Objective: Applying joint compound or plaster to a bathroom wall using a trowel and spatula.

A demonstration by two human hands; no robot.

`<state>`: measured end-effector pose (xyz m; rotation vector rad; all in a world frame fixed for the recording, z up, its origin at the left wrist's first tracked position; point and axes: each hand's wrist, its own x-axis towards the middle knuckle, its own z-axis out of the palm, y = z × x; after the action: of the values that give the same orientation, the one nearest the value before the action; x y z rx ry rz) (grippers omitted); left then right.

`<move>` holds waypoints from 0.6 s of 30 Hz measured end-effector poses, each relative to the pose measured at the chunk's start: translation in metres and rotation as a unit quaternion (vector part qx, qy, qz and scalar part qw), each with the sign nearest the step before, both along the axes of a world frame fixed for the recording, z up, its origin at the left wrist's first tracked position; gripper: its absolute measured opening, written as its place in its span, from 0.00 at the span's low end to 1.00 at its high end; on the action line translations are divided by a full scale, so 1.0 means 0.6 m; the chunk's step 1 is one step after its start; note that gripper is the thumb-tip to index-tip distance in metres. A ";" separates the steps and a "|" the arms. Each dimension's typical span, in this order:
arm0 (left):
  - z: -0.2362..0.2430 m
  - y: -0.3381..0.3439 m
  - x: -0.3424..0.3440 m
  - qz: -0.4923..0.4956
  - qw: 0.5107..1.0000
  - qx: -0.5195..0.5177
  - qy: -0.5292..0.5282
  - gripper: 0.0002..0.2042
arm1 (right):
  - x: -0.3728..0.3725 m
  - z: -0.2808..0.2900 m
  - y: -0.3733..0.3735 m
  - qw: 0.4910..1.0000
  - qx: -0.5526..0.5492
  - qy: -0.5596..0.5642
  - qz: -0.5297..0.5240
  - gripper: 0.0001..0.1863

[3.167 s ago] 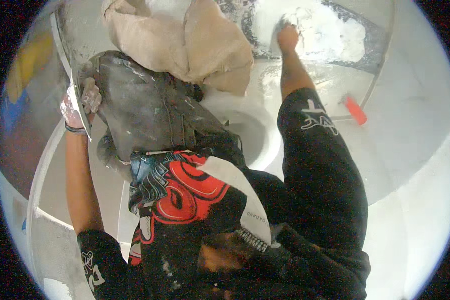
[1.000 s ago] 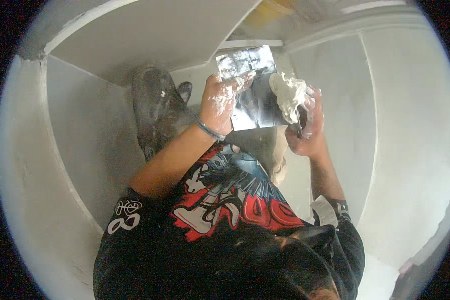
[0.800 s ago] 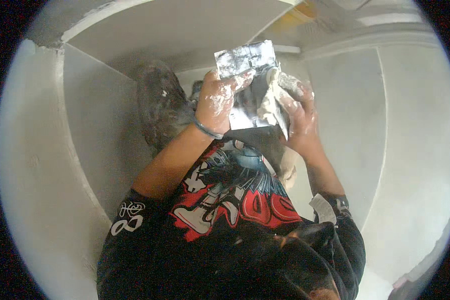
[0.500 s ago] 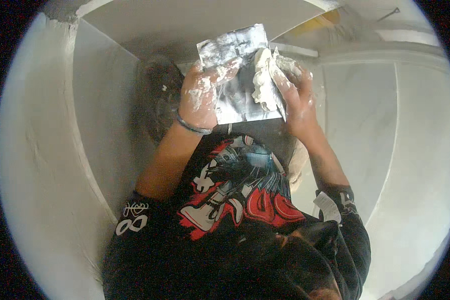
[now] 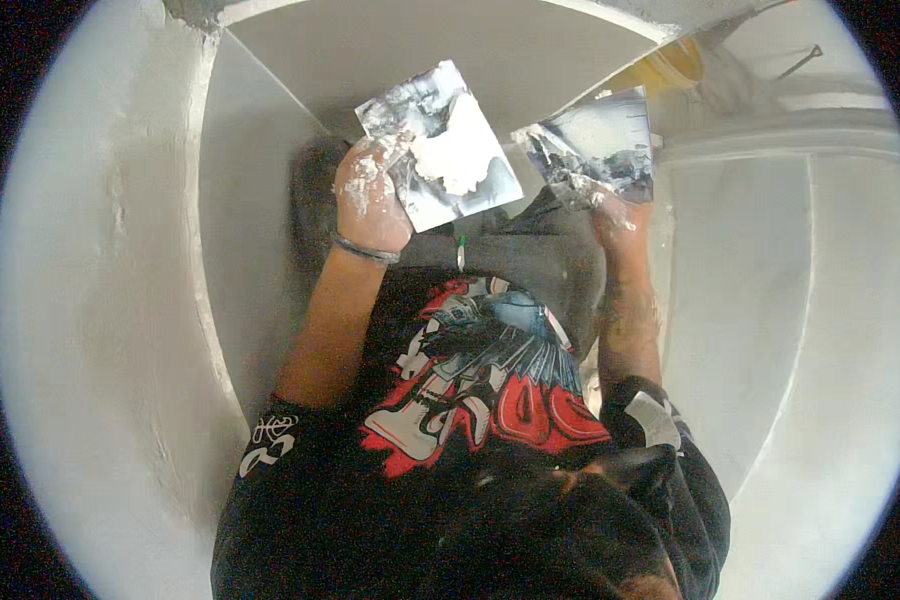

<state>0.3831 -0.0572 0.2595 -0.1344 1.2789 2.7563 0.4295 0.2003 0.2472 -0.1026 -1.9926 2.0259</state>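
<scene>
Left hand (image 5: 372, 198) is clasping a metal plate (image 5: 501, 188), thumb over its edge; right hand (image 5: 622, 216) is gripping a second plate (image 5: 622, 148), held apart — white paste (image 5: 457, 150) is lying heaped on the first, loading seemingly done, heap unspread — blurred yellow container (image 5: 678, 62) is showing beyond

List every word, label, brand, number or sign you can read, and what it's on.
Black shirt front: large red lettering in a graphic; not transcribed here.
Left sleeve: white lettering-like marks, unclear.
White tag by the right sleeve: any print too blurred.
Flat tool in the right hand: edge marks too small.
</scene>
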 end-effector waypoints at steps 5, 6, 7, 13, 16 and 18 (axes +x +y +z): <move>0.069 0.015 0.006 0.014 0.998 -0.054 0.038 0.16 | 0.012 0.070 -0.060 0.989 -0.090 0.057 0.103 0.46; 0.049 0.008 0.009 0.017 0.997 -0.052 0.051 0.16 | 0.010 0.081 -0.071 0.989 -0.004 0.065 0.133 0.45; 0.013 -0.016 0.019 -0.032 0.996 0.025 0.079 0.17 | 0.014 0.075 -0.087 0.981 0.093 0.080 0.149 0.45; 0.074 -0.018 0.044 -0.220 0.915 0.317 0.116 0.19 | 0.049 -0.001 -0.115 0.906 0.373 0.024 0.200 0.43; 0.098 0.001 0.063 -0.128 0.961 0.233 0.077 0.19 | 0.027 -0.081 -0.092 0.949 0.266 0.100 0.140 0.35; 0.110 0.005 0.068 -0.139 0.961 0.238 -0.009 0.18 | 0.032 -0.147 -0.038 0.997 0.000 -0.023 0.077 0.29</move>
<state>0.4239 -0.0544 0.3255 0.0547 0.5451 2.7080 0.4485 0.1775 0.1590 0.0055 -2.0870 2.1361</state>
